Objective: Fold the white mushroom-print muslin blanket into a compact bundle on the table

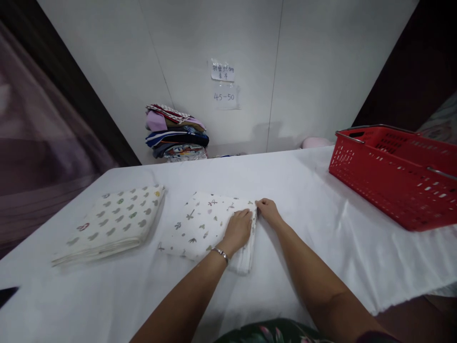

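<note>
In front of me lies a folded white cloth [200, 224] printed with small grey and brown figures. My left hand [238, 228] rests flat on its right part, fingers stretched out, with a bracelet at the wrist. At the cloth's far right corner, my right hand [268, 210] pinches the edge between closed fingers. Layers of the fold show along the near right side. Farther left is a second folded cloth [121, 214], cream with grey rabbit-like shapes and a few coloured ones; neither hand touches it.
A white-covered table [285, 181] carries both cloths. At its right stands a red plastic basket [392, 176] with metal handles. Behind the far edge rises a stack of folded fabrics [176, 133]. Paper signs [225, 95] hang on the wall, and a purplish curtain [43, 133] hangs at left.
</note>
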Motion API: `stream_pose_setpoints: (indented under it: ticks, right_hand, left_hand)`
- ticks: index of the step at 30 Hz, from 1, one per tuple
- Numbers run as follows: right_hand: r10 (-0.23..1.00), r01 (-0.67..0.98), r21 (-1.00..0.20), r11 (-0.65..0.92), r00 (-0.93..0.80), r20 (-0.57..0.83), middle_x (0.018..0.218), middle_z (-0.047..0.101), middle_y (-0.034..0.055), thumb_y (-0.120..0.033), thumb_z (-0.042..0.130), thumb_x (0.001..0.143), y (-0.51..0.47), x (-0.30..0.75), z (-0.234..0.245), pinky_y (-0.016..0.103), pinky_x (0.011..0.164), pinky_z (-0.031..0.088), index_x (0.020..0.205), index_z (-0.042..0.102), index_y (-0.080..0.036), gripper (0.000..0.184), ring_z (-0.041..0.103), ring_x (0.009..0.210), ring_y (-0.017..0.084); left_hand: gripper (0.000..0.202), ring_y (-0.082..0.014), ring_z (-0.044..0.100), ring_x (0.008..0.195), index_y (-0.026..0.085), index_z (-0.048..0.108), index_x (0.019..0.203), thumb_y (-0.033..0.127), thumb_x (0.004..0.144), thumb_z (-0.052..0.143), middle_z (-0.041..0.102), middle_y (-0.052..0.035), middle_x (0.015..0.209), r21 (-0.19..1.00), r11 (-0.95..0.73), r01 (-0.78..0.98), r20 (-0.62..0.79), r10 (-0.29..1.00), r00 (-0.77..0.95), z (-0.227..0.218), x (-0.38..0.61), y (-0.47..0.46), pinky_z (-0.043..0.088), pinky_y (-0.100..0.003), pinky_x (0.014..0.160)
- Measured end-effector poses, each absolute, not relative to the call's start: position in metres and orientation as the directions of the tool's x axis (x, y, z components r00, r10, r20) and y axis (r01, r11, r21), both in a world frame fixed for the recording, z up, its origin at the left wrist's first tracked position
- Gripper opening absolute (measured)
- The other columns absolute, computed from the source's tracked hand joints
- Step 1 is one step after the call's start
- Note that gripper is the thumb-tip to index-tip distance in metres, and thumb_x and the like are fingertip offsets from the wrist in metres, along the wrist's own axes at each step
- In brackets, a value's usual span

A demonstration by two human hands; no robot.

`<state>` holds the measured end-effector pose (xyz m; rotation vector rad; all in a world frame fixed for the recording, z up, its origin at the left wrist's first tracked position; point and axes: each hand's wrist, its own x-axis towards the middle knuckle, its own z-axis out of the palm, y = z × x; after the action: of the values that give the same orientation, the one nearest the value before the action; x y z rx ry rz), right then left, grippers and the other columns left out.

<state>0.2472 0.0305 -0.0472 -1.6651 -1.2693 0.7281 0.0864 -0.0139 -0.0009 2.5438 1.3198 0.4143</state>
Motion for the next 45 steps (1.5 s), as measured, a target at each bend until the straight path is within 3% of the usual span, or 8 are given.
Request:
stream_pose_setpoints:
  ticks: [6, 9, 15, 19, 23, 29, 35, 45]
  right_hand:
    - [0.952, 0.542, -0.837, -0.071, 0.286, 0.105, 0.065, 0.061, 0.002, -0.037, 0.051, 0.076, 0.024, 0.246, -0.037, 0.026, 0.063, 0.038, 0.066, 0.061, -0.018, 0.023, 0.053, 0.065, 0.015]
    - [0.948, 0.608, -0.791, -0.066, 0.286, 0.14, 0.081, 0.065, 0.005, -0.034, 0.055, 0.076, 0.019, 0.248, -0.032, 0.029, 0.071, 0.041, 0.085, 0.064, -0.018, 0.021, 0.056, 0.074, 0.017]
    - [0.899, 0.693, -0.659, 0.292, 0.035, 0.436, 0.13, 0.052, 0.0111, -0.036, 0.044, 0.086, 0.01, 0.232, -0.025, 0.037, 0.103, 0.031, 0.124, 0.053, -0.016, 0.044, 0.043, 0.123, 0.021]
    - [0.936, 0.69, -0.634, 0.35, -0.229, 0.268, 0.139, 0.044, 0.0089, -0.043, 0.041, 0.089, 0.003, 0.217, -0.023, 0.044, 0.109, 0.018, 0.13, 0.05, -0.02, 0.048, 0.03, 0.133, 0.023]
    - [0.958, 0.732, -0.623, 0.275, -0.266, 0.11, 0.144, 0.037, 0.0082, -0.047, 0.033, 0.092, 0.0, 0.219, -0.027, 0.047, 0.11, 0.012, 0.13, 0.049, -0.02, 0.05, 0.024, 0.136, 0.022]
    - [0.953, 0.784, -0.546, 0.294, -0.287, 0.101, 0.146, 0.031, 0.0075, -0.047, 0.032, 0.092, 0.001, 0.229, -0.038, 0.049, 0.109, 0.014, 0.135, 0.043, -0.021, 0.052, 0.02, 0.137, 0.023]
    - [0.948, 0.824, -0.479, 0.304, -0.31, 0.068, 0.149, 0.025, 0.006, -0.05, 0.031, 0.091, -0.001, 0.229, -0.038, 0.047, 0.11, 0.013, 0.138, 0.039, -0.019, 0.057, 0.016, 0.138, 0.023]
    - [0.952, 0.88, -0.372, 0.295, -0.304, 0.035, 0.149, 0.025, 0.0077, -0.048, 0.029, 0.092, -0.011, 0.221, -0.017, 0.053, 0.11, 0.011, 0.138, 0.038, -0.018, 0.056, 0.013, 0.139, 0.025]
  left_hand:
    - [0.04, -0.0194, 0.037, 0.126, 0.022, 0.044, 0.129, 0.025, 0.092, 0.029, 0.043, -0.0055, 0.139, 0.309, -0.519, 0.797, 0.087, 0.85, 0.52, -0.004, 0.086, -0.026, 0.03, -0.037, 0.103]
    - [0.041, -0.0203, 0.031, 0.13, 0.024, 0.042, 0.131, 0.025, 0.093, 0.028, 0.041, -0.0048, 0.141, 0.271, -0.533, 0.802, 0.119, 0.845, 0.522, -0.006, 0.087, -0.028, 0.028, -0.039, 0.104]
    - [0.042, -0.0231, 0.029, 0.132, 0.02, 0.044, 0.131, 0.025, 0.093, 0.026, 0.045, -0.0068, 0.138, 0.233, -0.562, 0.794, 0.173, 0.827, 0.535, -0.013, 0.088, -0.028, 0.023, -0.043, 0.107]
    - [0.043, -0.0232, 0.033, 0.129, 0.015, 0.047, 0.129, 0.022, 0.09, 0.032, 0.05, -0.0107, 0.132, 0.22, -0.578, 0.786, 0.161, 0.816, 0.555, -0.019, 0.088, -0.028, 0.019, -0.043, 0.109]
    - [0.042, -0.022, 0.033, 0.129, 0.015, 0.048, 0.128, 0.022, 0.09, 0.031, 0.05, -0.0103, 0.132, 0.227, -0.559, 0.798, 0.162, 0.829, 0.535, -0.019, 0.089, -0.038, 0.019, -0.042, 0.11]
    - [0.049, -0.0246, 0.028, 0.134, 0.018, 0.043, 0.131, 0.042, 0.089, 0.039, 0.041, -0.0082, 0.141, 0.192, -0.422, 0.886, 0.222, 0.898, 0.38, -0.003, 0.05, -0.057, 0.013, -0.049, 0.112]
    - [0.06, -0.0303, 0.027, 0.134, 0.012, 0.046, 0.131, 0.052, 0.087, 0.036, 0.038, -0.0142, 0.142, 0.119, -0.064, 0.991, 0.238, 0.971, 0.034, -0.011, -0.041, -0.059, 0.016, -0.054, 0.11]
    - [0.068, -0.0285, 0.02, 0.137, 0.011, 0.04, 0.136, 0.057, 0.087, 0.03, 0.032, -0.0139, 0.145, 0.171, -0.04, 0.984, 0.158, 0.987, 0.012, -0.02, -0.058, -0.062, 0.012, -0.05, 0.112]
